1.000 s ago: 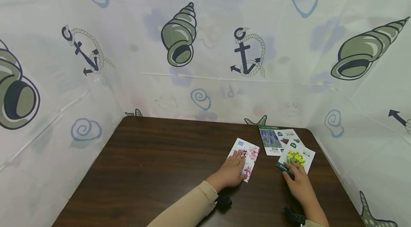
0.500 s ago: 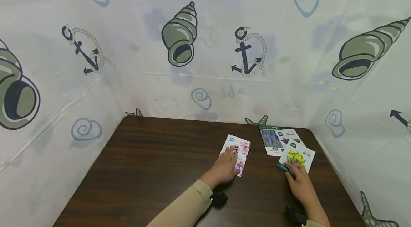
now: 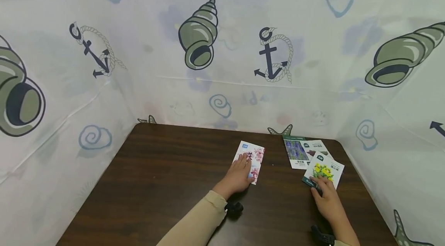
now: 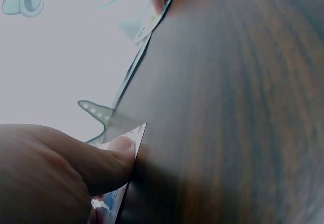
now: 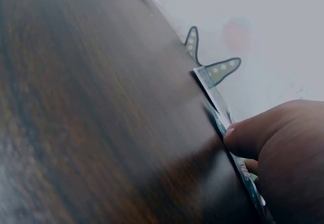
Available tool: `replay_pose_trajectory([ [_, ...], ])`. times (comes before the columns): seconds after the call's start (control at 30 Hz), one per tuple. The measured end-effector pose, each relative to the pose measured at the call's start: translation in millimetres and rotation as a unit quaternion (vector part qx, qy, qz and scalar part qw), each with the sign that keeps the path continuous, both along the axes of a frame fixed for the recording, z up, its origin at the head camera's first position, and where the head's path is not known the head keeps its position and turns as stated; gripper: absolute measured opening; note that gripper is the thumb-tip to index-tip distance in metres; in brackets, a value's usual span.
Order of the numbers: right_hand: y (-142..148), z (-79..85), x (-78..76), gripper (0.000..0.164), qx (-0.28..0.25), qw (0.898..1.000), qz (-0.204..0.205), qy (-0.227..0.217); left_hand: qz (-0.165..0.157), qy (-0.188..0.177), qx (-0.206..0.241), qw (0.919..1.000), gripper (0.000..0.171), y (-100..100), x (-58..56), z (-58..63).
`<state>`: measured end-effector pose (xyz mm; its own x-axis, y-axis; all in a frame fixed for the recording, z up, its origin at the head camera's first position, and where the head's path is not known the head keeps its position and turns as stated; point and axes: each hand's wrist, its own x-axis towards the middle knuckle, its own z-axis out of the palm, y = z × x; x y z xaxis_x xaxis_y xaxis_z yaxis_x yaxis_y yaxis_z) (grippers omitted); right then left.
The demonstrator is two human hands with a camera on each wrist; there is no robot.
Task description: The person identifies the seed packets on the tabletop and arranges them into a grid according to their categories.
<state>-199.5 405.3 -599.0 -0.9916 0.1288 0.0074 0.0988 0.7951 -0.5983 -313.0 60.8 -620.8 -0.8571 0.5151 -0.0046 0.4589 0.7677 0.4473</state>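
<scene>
On a white flat packet printed with pink blossoms (image 3: pixel 259 155), my left hand (image 3: pixel 238 176) lies with its fingers stretched over the front. The left wrist view shows the thumb along that packet's edge. At the right, my right hand (image 3: pixel 328 197) rests on the lower part of a white and green packet with yellow flowers (image 3: pixel 335 170). Its thumb touches the packet's near edge in the right wrist view. Behind and partly under this packet are a packet with purple flowers (image 3: pixel 295 150) and another white packet (image 3: pixel 318 145), overlapping each other.
The dark brown wooden table (image 3: pixel 156 184) has rounded back corners. A white cloth (image 3: pixel 236 53) printed with shells and anchors encloses the back and both sides. Dark bands sit on both wrists, with a black device (image 3: pixel 234 208) at the left one.
My left hand has moved left and slightly away across the table, taking the pink blossom packet along, apart from the others. My right hand has stayed on the yellow-flower packet. The head view has shifted slightly.
</scene>
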Motion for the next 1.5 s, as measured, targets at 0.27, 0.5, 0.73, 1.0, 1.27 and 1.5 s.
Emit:
replay_pose_trajectory([
  [0.27,1.2,-1.5,1.0,0.048,0.0,1.0,0.001,-0.002,0.019,-0.019,-0.009,0.9996,0.079,-15.4,-7.0,7.3],
  [0.5,3.1,-3.3,-1.8,0.051,-0.004,1.0,-0.004,-0.018,0.042,-0.024,-0.005,0.9988,0.081,-31.5,-23.4,2.2],
  [0.73,2.5,-1.6,-2.8,0.05,0.001,1.0,0.0,-0.012,0.056,-0.029,0.002,0.998,0.083,-43.0,-30.3,4.2],
  [1.0,3.4,-3.0,-2.1,0.049,0.007,1.0,0.005,0.001,0.064,-0.032,0.015,0.9973,0.08,-55.7,-30.7,15.4],
  [1.27,4.1,-7.3,-1.6,0.049,0.012,1.0,0.005,0.008,0.104,-0.045,0.027,0.9932,0.08,-86.9,-43.5,18.5],
  [1.5,3.3,-4.4,-2.0,0.05,0.01,1.0,0.007,-0.002,0.121,-0.058,0.036,0.9903,0.082,-101.8,-53.5,15.8],
])
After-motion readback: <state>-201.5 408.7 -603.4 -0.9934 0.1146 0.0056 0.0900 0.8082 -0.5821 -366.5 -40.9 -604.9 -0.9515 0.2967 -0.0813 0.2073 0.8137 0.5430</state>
